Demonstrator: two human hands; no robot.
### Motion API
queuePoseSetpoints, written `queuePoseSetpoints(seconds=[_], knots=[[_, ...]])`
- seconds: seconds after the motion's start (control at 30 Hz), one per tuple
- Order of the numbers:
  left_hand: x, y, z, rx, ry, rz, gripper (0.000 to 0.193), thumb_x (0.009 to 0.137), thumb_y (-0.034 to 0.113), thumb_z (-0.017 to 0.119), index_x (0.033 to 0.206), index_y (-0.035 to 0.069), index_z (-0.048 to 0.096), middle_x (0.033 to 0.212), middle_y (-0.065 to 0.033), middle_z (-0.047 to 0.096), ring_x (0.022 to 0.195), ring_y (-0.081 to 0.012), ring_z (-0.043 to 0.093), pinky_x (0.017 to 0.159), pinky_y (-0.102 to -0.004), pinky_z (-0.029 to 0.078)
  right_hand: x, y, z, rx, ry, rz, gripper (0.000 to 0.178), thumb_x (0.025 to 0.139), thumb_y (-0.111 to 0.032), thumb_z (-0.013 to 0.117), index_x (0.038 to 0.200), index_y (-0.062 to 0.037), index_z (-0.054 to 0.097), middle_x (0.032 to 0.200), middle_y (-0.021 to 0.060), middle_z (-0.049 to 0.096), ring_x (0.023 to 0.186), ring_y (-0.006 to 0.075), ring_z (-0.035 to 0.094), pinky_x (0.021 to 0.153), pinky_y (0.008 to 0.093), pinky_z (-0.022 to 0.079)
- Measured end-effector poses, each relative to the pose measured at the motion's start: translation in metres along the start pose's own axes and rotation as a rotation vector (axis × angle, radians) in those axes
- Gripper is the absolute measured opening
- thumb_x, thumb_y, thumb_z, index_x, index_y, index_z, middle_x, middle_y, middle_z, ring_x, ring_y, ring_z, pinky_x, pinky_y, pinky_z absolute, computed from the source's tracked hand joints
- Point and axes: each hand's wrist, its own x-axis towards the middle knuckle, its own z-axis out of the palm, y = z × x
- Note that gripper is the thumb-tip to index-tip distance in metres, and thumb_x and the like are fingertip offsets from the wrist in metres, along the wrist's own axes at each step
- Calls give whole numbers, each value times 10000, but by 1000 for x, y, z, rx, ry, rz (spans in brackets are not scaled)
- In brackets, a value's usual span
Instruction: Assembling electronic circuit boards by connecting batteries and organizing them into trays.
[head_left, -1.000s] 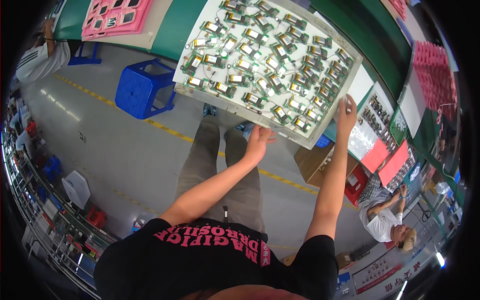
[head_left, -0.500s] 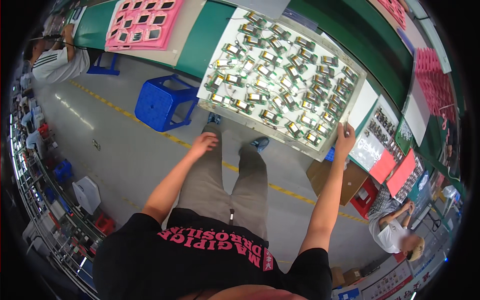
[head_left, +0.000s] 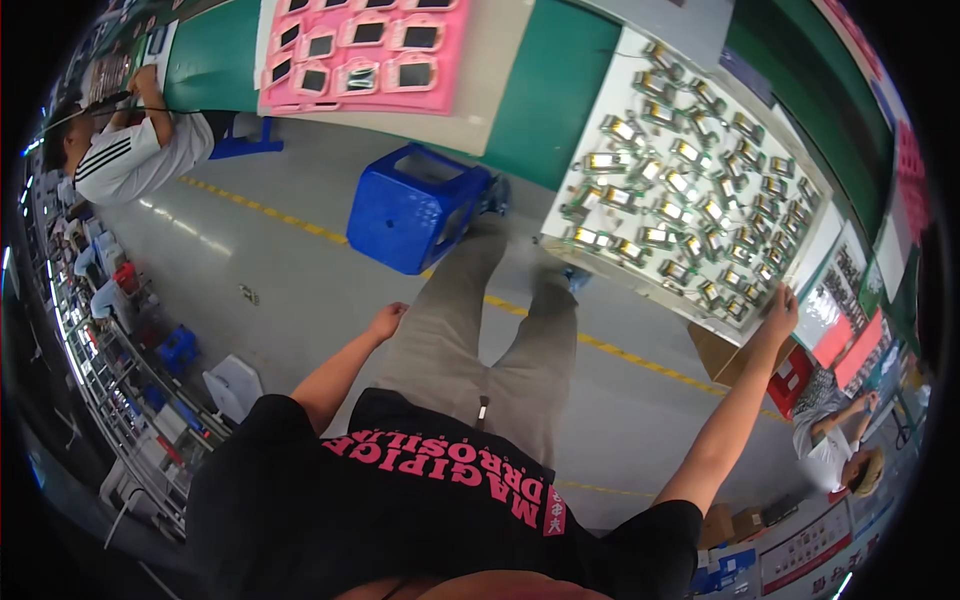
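At the near right corner of a shallow white tray [head_left: 590, 222], my right hand [head_left: 782, 312] is closed on the rim. The tray juts over the bench's front edge. Spread across it are several small green circuit boards [head_left: 675, 212] with silver and yellow battery-like packs and thin wires. My left hand [head_left: 388, 320] hangs beside my left thigh, away from the tray. Its fingers are loosely bent and partly turned from view, and nothing shows in it.
A blue stool [head_left: 405, 212] stands left of my legs. Pink trays [head_left: 440, 90] of dark-screened devices lie on the green bench [head_left: 545, 95]. A cardboard box [head_left: 712, 352] sits under the tray's right end. One person [head_left: 135, 165] works far left, another [head_left: 835, 445] at right.
The view has swung so that bench, stool and tray appear farther right. My legs have shifted toward the stool. My left hand has lowered beside my thigh; my right stays on the tray's corner.
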Motion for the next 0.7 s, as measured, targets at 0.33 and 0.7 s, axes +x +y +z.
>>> queuePoseSetpoints(seconds=[0.33,0.7], knots=[[-5,48,-122,-373,-36,-228,344,1055,259,553,1335,95,667,1173,-104,765,960,-234,724,795,-363,578,-19,5,46,-292,575,65,416,982,-399,789,992,17,772,847,85,727,733,205,596,744,322,506],[-4,105,-221,-273,-17,-100,323,1062,275,582,1311,96,681,1133,-83,754,931,-219,720,787,-346,567,-216,-143,184,98,333,137,375,1059,-290,698,858,26,718,713,10,604,688,110,472,666,248,420]])
